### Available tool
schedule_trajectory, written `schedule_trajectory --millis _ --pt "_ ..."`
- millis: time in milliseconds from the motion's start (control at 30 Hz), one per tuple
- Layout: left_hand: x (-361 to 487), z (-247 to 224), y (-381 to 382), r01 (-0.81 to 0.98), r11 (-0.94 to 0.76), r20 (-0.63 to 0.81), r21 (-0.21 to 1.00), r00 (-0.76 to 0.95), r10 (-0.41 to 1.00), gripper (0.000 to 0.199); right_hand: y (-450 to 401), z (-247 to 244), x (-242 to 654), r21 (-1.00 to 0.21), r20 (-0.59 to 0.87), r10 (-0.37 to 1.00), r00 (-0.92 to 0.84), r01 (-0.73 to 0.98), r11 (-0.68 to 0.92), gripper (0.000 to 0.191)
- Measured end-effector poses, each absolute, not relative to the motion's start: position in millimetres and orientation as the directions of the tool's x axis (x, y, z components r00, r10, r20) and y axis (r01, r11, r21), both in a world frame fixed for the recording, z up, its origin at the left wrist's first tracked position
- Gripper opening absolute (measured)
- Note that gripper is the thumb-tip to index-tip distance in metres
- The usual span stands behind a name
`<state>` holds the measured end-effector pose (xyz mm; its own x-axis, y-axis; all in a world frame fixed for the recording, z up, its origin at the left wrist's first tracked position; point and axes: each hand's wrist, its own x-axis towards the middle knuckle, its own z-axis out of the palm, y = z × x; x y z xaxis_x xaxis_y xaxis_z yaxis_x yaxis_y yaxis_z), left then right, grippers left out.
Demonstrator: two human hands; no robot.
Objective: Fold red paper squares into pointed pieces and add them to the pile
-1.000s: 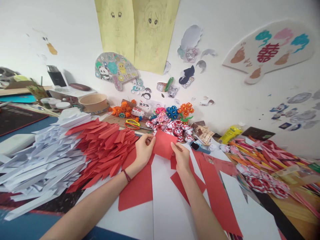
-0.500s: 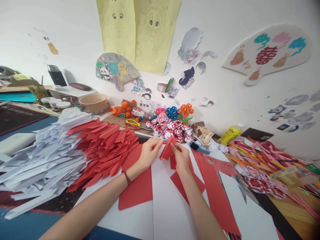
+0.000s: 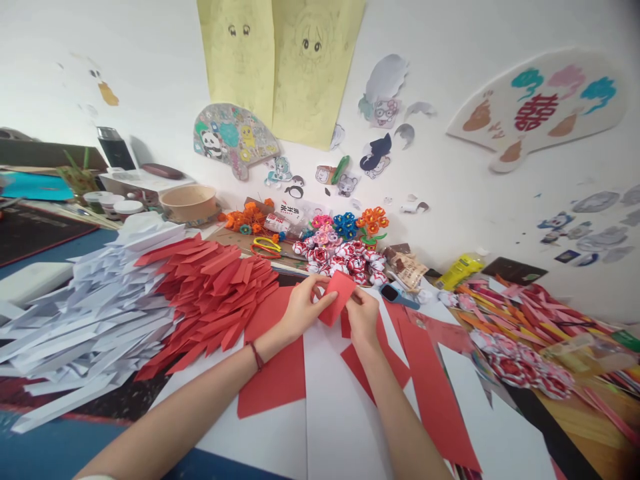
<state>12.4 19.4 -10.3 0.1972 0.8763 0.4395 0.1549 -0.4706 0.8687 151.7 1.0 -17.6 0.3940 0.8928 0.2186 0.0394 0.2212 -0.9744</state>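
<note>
Left hand back on one red paper

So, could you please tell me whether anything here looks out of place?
A blue-strapped watch lies beyond the right hand, beside red-and-white flowers, looking like a stray personal item. One white strip juts from its pile.

Yellow drawings hang on the wall; a black flask stands left of a tan bowl
</note>
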Motion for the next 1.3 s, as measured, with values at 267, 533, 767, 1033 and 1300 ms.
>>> schedule_trajectory --millis 267,533,767,1033,1300 --pt "9 -10 23 0.15 -0.457 0.446 0.877 0.1 0.889 0.021 -4 -10 146 -0.954 0.301 0.908 0.292 0.083 0.289 0.026" --pt "8 -10 22 0.184 -0.452 0.441 0.873 0.099 0.892 0.021 -4 -8 146 -0.955 0.296 0.889 0.35 0.122 0.27 0.033" --pt "8 -9 21 0.148 -0.445 0.428 0.883 0.132 0.894 0.024 0 -14 151 -0.951 0.305 0.875 0.376 0.165 0.261 0.034" --pt "9 -11 26 0.106 -0.398 0.389 0.911 0.094 0.916 0.026 0 -13 152 -0.958 0.284 0.901 0.328 0.137 0.253 0.03" --pt "8 -10 26 0.111 -0.384 0.379 0.916 0.069 0.923 0.025 -4 -9 151 -0.968 0.25 0.924 0.289 0.079 0.237 0.029"
